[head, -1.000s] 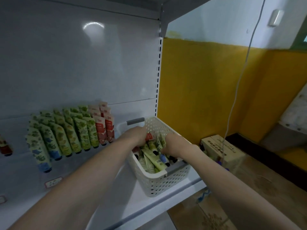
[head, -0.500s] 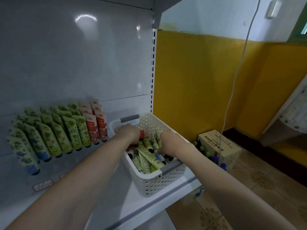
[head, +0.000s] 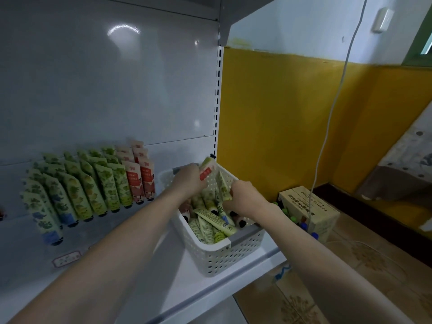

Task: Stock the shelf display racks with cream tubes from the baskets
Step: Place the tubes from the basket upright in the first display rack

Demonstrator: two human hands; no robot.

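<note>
A white perforated basket [head: 224, 256] with grey handles stands on the shelf's right end, filled with several cream tubes [head: 215, 222]. My left hand [head: 188, 181] grips a bunch of tubes [head: 207, 169], green and red-labelled, lifted above the basket's far rim. My right hand [head: 245, 199] holds a green tube [head: 223, 187] upright inside the basket. On the shelf's back panel hangs a display rack with rows of green tubes [head: 93, 188] and red tubes [head: 140, 178].
The white shelf board [head: 177, 284] ends just right of the basket. Beyond it, a cardboard box [head: 308, 209] with small bottles sits on the tiled floor against a yellow wall. A white cable [head: 332, 108] hangs down the wall.
My left hand has risen out of the basket with a bunch of tubes. My right hand has pulled a green tube upright.
</note>
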